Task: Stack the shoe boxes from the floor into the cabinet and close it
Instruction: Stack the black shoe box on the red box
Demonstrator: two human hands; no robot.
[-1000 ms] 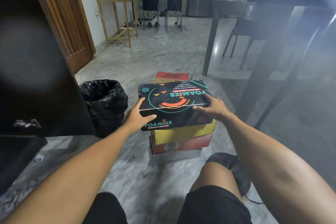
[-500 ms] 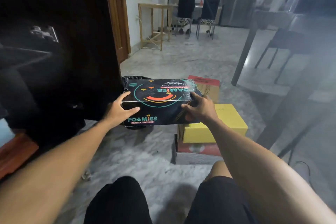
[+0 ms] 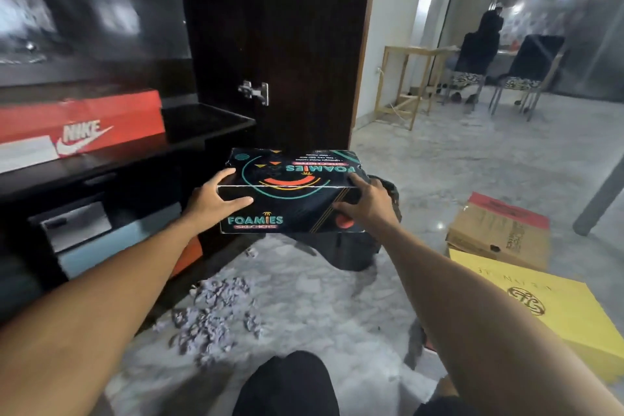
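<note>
- Knees in dark shorts (image 3: 287,382): seen at the bottom edge, over the marble floor (image 3: 439,162); a patch of grey crumbled debris (image 3: 216,311) is noted just ahead.
- Yellow shoe box (image 3: 557,311): lying on the floor at the right, with a brown cardboard shoe box (image 3: 499,230) just behind it; both are not yet stowed.
- Left hand (image 3: 211,201) and right hand (image 3: 366,208): fingers are curled round opposite ends of the black Foamies shoe box (image 3: 290,192), which is held level in the air, clear of the floor.
- Black bin bag (image 3: 354,246): partly hidden behind the held box.
- Cabinet (image 3: 209,125): open at the left; an orange Nike shoe box (image 3: 84,125) is lodged on a shelf, further boxes below.
- Cabinet door (image 3: 277,44): standing open just behind the held box.
- Risk, as judged: a box corner could be caught on the shelf edge or door during the swing left, loosening the two-ended hold; a crooked placement could keep the door from being closed.
</note>
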